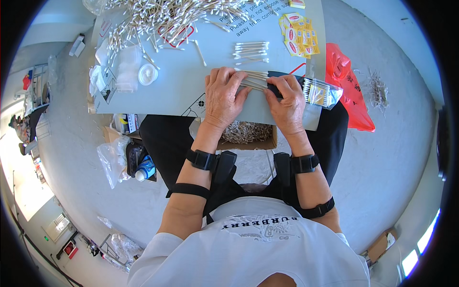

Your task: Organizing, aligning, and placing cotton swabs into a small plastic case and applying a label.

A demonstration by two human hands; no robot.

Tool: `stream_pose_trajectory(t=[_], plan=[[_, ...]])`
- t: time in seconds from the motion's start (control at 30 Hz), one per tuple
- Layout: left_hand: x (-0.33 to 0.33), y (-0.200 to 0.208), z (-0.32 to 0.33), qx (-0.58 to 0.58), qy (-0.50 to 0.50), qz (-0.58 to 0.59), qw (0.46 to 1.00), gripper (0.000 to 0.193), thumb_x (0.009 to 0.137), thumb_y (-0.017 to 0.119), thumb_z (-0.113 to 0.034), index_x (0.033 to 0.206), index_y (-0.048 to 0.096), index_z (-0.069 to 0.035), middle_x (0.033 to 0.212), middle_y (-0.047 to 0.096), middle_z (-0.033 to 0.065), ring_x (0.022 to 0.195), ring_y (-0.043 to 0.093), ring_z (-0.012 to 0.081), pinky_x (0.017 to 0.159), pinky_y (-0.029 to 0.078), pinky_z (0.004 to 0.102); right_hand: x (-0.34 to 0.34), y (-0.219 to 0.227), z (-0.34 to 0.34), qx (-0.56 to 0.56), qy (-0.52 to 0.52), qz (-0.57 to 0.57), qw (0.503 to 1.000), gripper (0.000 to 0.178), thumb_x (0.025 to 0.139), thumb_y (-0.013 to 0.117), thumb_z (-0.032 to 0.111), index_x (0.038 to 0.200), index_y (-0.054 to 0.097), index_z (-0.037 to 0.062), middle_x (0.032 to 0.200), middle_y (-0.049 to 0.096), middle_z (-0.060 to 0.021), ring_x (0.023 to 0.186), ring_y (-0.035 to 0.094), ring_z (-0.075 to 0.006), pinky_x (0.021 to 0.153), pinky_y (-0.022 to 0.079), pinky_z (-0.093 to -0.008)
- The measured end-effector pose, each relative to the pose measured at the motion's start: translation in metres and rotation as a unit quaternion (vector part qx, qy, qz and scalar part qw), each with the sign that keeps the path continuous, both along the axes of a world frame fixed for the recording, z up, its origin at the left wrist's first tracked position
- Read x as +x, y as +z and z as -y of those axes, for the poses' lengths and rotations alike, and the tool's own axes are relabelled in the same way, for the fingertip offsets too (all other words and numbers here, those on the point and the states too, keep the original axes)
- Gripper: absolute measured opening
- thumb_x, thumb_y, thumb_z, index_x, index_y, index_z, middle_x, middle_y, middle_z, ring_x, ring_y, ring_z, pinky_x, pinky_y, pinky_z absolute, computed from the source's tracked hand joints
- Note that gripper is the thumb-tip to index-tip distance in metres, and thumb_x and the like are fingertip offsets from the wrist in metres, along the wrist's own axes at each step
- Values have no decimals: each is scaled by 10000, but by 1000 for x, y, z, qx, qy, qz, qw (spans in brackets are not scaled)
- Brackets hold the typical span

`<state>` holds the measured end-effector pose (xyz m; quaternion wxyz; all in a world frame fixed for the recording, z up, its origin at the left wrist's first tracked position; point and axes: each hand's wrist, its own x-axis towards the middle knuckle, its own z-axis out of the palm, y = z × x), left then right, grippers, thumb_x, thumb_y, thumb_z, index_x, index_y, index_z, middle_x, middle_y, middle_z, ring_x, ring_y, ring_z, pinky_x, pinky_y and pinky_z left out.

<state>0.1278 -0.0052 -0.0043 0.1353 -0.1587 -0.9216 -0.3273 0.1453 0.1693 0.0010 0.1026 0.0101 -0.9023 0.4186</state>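
Observation:
A small row of cotton swabs (255, 81) lies crosswise between my two hands near the table's front edge. My left hand (223, 95) has thumb and fingers closed on the swabs' left ends. With its fingers bent, my right hand (288, 99) pinches the right ends, over a dark flat piece (278, 75). Just right of that hand is a clear packet (318, 93) of swabs with a yellow label inside. Beyond my hands, several more swabs (251, 51) lie in a neat row.
A big heap of swabs (162, 21) covers the far left of the table (167, 95). Yellow sachets (300, 36) lie far right. At left are clear sleeves (128, 69) and a white round lid (147, 74). Below the edge sits a swab-filled box (246, 134); a red bag (351, 91) hangs right.

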Motion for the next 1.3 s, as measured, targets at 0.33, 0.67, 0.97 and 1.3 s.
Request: stream_pose_trajectory(t=[0.33, 0.67, 0.97, 1.3], plan=[[0, -1, 1, -7, -1, -3, 1000, 346, 669, 809, -134, 983, 669, -100, 952, 568, 30, 937, 531, 259, 798, 401, 404, -7, 1, 1, -57, -11, 9, 998, 197, 731, 764, 35, 914, 704, 74, 882, 608, -82, 811, 633, -283, 695, 513, -379], [0, 1, 0, 24, 8, 4, 1000, 351, 681, 785, -95, 1008, 654, -90, 949, 573, 49, 941, 535, 279, 813, 410, 410, -13, 3, 5, 0, 0, 7, 1000, 170, 766, 742, 79, 932, 707, 96, 873, 592, -68, 835, 628, -280, 700, 516, -384], [-17, -1, 6, 45, 38, -23, 998, 277, 730, 695, 28, 986, 641, -62, 915, 562, 84, 876, 567, 309, 713, 487, 417, -13, 2, 5, 1, 0, 10, 1000, 162, 781, 723, 86, 941, 704, 102, 875, 589, -64, 840, 628, -276, 706, 518, -384], [-27, 0, 9, 46, 38, -1, 998, 215, 722, 676, 44, 891, 623, -77, 870, 571, 77, 854, 589, 303, 704, 499, 418, -13, 3, 5, 7, 5, 0, 1000, 132, 781, 715, 88, 912, 712, 107, 867, 587, -61, 838, 627, -272, 703, 517, -382]])
